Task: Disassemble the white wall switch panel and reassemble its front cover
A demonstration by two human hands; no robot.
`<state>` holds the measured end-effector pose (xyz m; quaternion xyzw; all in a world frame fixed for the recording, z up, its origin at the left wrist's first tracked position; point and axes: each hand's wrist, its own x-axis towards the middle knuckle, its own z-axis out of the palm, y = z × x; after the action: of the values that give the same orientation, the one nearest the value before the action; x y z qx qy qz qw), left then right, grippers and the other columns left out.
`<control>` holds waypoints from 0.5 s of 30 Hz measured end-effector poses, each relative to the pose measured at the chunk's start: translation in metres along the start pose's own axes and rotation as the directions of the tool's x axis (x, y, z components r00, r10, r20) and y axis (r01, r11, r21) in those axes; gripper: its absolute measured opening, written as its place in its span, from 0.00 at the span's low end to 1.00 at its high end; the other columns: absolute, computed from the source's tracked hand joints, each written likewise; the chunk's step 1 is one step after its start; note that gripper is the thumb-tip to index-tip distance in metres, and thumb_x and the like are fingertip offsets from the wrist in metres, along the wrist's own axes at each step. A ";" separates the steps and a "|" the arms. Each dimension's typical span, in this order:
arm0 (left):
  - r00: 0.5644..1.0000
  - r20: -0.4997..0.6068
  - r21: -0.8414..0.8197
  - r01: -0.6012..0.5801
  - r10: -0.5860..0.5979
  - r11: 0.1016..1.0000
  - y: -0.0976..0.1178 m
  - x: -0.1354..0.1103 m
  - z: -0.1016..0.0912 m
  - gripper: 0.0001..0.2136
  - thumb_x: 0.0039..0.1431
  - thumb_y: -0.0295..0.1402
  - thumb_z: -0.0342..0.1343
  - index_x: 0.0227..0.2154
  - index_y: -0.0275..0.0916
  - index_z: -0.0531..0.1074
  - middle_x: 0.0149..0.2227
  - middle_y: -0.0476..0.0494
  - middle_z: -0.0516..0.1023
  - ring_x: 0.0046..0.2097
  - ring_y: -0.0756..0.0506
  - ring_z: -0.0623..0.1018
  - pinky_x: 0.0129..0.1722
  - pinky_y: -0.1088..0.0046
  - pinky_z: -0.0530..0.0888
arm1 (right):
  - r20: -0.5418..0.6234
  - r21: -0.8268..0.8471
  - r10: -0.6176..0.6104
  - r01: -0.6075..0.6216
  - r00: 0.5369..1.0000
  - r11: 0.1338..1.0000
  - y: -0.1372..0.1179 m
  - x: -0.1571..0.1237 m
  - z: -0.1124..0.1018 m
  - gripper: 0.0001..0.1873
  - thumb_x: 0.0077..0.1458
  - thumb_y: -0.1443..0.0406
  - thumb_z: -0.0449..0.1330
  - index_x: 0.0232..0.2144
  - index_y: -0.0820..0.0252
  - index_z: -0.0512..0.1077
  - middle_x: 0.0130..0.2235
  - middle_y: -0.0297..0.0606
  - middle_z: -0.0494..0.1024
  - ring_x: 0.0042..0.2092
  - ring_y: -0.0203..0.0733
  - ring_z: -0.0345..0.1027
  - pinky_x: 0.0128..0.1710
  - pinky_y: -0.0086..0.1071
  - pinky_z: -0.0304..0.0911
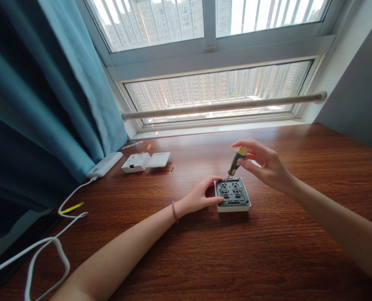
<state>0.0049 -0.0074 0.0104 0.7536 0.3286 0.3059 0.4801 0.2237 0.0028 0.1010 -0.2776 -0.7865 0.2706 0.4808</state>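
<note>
A square wall switch (232,203) lies on the brown wooden table, its white surround framing a dark grey inner face with two switch mechanisms. Thumb and fingers of my left hand (202,195) grip it along its left side. In my right hand (264,163) is a screwdriver (235,164) with a black and yellow handle, held tilted from above. Its shaft slants down to the left, and the tip is at the upper left part of the switch's inner face. Whether the tip sits in a screw is too small to tell.
To the left stand a white box (135,164) and a white cover plate (159,159), with small screws (170,169) beside them. A white power bank (105,164) with a white cable (67,193) lies by the blue curtain (79,83). A window rail (223,107) runs behind the table.
</note>
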 end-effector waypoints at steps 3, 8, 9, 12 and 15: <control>1.000 0.000 0.003 0.007 -0.007 1.000 0.000 -0.001 0.000 0.26 0.50 0.35 0.59 0.52 0.39 0.58 0.51 0.38 0.66 0.52 0.42 0.68 0.54 0.62 0.64 | -0.060 0.033 -0.008 0.010 0.998 0.999 -0.001 -0.001 0.002 0.13 0.51 0.66 0.60 0.41 0.54 0.70 0.35 0.34 0.67 0.35 0.35 0.64 0.35 0.32 0.67; 1.000 0.010 -0.017 0.014 -0.014 1.000 0.000 -0.001 0.001 0.26 0.50 0.35 0.59 0.52 0.39 0.57 0.51 0.37 0.66 0.52 0.42 0.68 0.53 0.63 0.64 | -0.043 0.070 0.043 -0.039 0.998 0.997 -0.001 -0.001 -0.001 0.17 0.49 0.66 0.61 0.44 0.54 0.69 0.34 0.34 0.71 0.37 0.37 0.68 0.39 0.34 0.68; 1.000 0.007 -0.021 0.013 -0.013 1.000 -0.001 -0.001 0.001 0.26 0.50 0.35 0.59 0.52 0.39 0.58 0.51 0.37 0.66 0.53 0.42 0.68 0.53 0.63 0.64 | -0.034 0.103 0.060 -0.057 0.998 0.993 -0.001 -0.001 -0.002 0.19 0.49 0.66 0.62 0.45 0.54 0.67 0.34 0.34 0.72 0.38 0.38 0.69 0.40 0.35 0.69; 1.000 -0.002 -0.029 0.004 -0.004 1.000 -0.002 0.000 0.001 0.26 0.50 0.35 0.60 0.51 0.39 0.58 0.52 0.38 0.66 0.53 0.42 0.67 0.54 0.63 0.63 | -0.009 0.222 0.094 -0.090 0.996 0.971 0.004 0.002 -0.007 0.21 0.47 0.65 0.63 0.45 0.55 0.64 0.35 0.35 0.74 0.40 0.40 0.71 0.40 0.37 0.70; 1.000 0.008 -0.044 0.004 -0.003 0.999 -0.003 0.000 0.001 0.26 0.50 0.35 0.60 0.51 0.39 0.58 0.51 0.38 0.67 0.53 0.42 0.67 0.54 0.63 0.64 | 0.038 0.269 0.101 -0.108 0.994 0.957 0.009 0.006 -0.012 0.14 0.48 0.66 0.62 0.39 0.58 0.66 0.37 0.37 0.75 0.39 0.40 0.71 0.42 0.39 0.69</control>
<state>0.0049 -0.0067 0.0078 0.7437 0.3210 0.3091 0.4984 0.2342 0.0150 0.1030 -0.2471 -0.7321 0.4039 0.4897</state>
